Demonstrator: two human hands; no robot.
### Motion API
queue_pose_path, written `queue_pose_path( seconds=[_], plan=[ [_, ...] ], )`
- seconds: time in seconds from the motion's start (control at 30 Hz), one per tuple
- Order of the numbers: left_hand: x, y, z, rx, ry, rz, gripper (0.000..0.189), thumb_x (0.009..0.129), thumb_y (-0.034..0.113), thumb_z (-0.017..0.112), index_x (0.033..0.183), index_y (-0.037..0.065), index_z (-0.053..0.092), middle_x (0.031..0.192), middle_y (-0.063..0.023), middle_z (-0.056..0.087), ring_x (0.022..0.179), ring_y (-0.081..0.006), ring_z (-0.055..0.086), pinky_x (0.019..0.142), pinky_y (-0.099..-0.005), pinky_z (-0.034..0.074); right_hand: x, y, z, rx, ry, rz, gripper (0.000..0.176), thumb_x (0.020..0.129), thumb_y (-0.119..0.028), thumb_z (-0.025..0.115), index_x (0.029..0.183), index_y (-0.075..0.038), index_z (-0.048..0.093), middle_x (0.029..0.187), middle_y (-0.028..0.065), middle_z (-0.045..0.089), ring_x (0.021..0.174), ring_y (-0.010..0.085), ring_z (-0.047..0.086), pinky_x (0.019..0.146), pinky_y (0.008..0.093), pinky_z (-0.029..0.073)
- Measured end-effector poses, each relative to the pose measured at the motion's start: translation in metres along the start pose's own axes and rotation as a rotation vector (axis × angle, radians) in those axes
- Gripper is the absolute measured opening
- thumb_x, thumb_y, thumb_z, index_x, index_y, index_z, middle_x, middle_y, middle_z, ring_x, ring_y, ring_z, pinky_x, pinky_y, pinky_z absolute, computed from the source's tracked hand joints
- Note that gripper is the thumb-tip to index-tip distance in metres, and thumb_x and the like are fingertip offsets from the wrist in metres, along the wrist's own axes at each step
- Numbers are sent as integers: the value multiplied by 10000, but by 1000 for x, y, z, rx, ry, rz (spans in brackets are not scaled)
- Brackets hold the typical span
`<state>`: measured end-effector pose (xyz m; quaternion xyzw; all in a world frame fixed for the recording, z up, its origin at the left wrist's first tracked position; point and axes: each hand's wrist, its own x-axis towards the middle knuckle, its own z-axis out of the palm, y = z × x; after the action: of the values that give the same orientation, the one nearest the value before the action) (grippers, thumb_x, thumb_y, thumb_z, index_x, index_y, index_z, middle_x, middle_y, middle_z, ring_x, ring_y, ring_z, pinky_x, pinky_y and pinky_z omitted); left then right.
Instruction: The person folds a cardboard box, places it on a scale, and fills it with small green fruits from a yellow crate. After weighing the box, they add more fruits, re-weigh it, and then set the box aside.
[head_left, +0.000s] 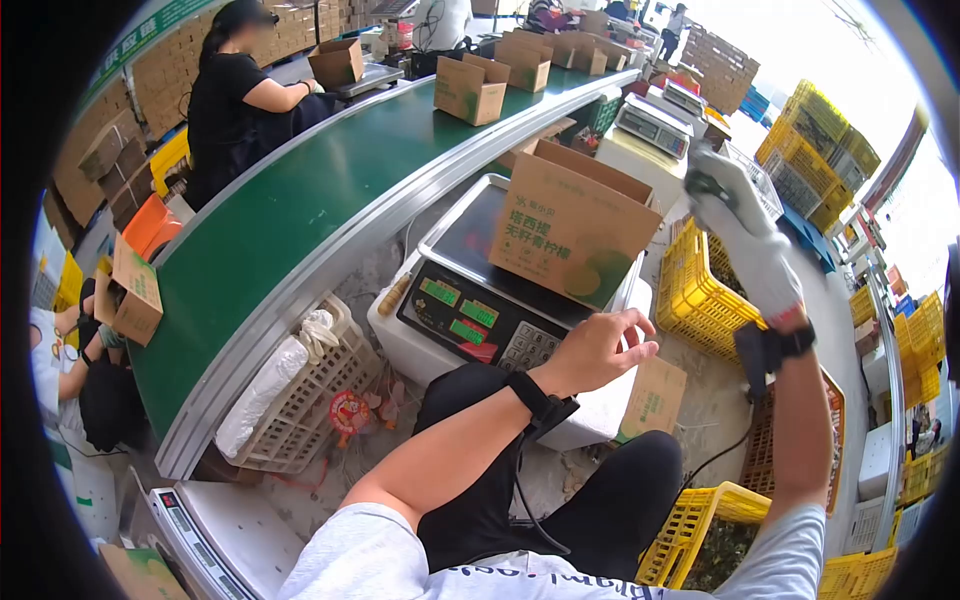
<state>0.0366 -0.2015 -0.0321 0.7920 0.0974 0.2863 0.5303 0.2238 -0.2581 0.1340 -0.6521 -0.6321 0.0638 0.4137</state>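
**Open carton placed on the scale**

The open brown cardboard carton with green print (560,235) is set upright on the black-topped digital scale (455,318). By the bare left hand (590,355), with fingers loosely curled and parted, nothing is held near the carton's lower edge. The white-gloved right hand (750,245) is raised beside yellow plastic crates (700,300); its grip cannot be told (it is blurred). Probably the walls are stiff, the flaps softer; it should be grasped low, on opposite sides.
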Motion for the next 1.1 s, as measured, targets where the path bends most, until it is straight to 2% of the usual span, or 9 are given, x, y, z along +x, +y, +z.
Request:
queue_pose_path(
  seconds=[0.1, 0.17, 0.2, 0.37, 0.53, 0.6, 0.87, 0.97, 1.1],
  plan=[
    [0, -2, -5, -17, 28, -37, 348, 955, 336, 669, 1101, 21, 656, 844, -124, 710, 796, -282, 696, 747, -389, 526, 47, -9, 42, -107, -136, -88, 394, 1004, -173, 612, 1396, -132, 583, 1211, 59, 665, 1073, 110, 621, 917, 273, 502],
    [-1, -3, -6, -5, 49, 24, 337, 964, 308, 694, 1119, 12, 650, 826, -106, 695, 701, -199, 636, 673, -341, 511, 50, -15, 48, -28, -176, -63, 384, 1008, -167, 605, 1387, -113, 590, 1215, 58, 665, 1087, 118, 617, 935, 274, 496],
    [-1, -5, -5, 4, 55, 39, 331, 961, 301, 692, 1110, 9, 649, 825, -111, 697, 702, -213, 644, 674, -349, 512, 50, -13, 50, 41, -204, -33, 374, 1011, -161, 599, 1379, -94, 596, 1219, 56, 665, 1101, 125, 614, 954, 276, 491],
    [-3, 3, -7, -27, 28, 19, 338, 958, 308, 687, 1110, 8, 654, 836, -115, 707, 742, -241, 681, 696, -364, 519, 16, 1, 26, 50, -39, -107, 312, 1021, -136, 587, 1308, -24, 637, 1219, 57, 667, 1118, 121, 603, 995, 266, 468],
    [-2, 2, -3, -28, 49, 47, 325, 953, 300, 691, 1096, 10, 660, 825, -116, 706, 740, -261, 686, 720, -374, 521, -40, 15, -7, -9, 64, 57, 327, 1053, -183, 545, 1325, -10, 604, 1238, 57, 645, 1125, 136, 598, 1024, 281, 457],
    [-1, 1, -3, -23, 63, 54, 316, 951, 295, 692, 1085, 10, 666, 821, -118, 709, 743, -260, 693, 715, -376, 522, -65, 23, -20, -104, 217, 130, 278, 1045, -137, 563, 1273, 4, 639, 1208, 52, 654, 1123, 118, 598, 992, 252, 466],
    [-2, 2, -4, -15, 76, 51, 309, 952, 294, 691, 1082, 14, 668, 817, -112, 706, 728, -255, 686, 708, -373, 523, -288, 169, -114, -57, 769, 669, 411, 1049, -381, 581, 1319, -72, 611, 1282, 34, 635, 1189, 156, 583, 1041, 325, 444],
    [-1, 3, -1, -12, 64, 56, 303, 949, 287, 697, 1079, 14, 669, 811, -108, 702, 712, -244, 677, 696, -364, 522, -400, 214, -142, -188, 976, 931, 370, 1031, -425, 602, 1251, -130, 641, 1060, -29, 636, 903, 81, 553, 821, 277, 457],
    [2, 2, 2, -13, 58, 50, 284, 942, 267, 713, 1062, 12, 672, 797, -95, 693, 681, -194, 655, 661, -330, 512, -471, 225, -133, -127, 991, 1113, 315, 1021, -417, 621, 1219, -173, 641, 889, -78, 578, 773, 50, 510, 708, 236, 454]
  ],
)
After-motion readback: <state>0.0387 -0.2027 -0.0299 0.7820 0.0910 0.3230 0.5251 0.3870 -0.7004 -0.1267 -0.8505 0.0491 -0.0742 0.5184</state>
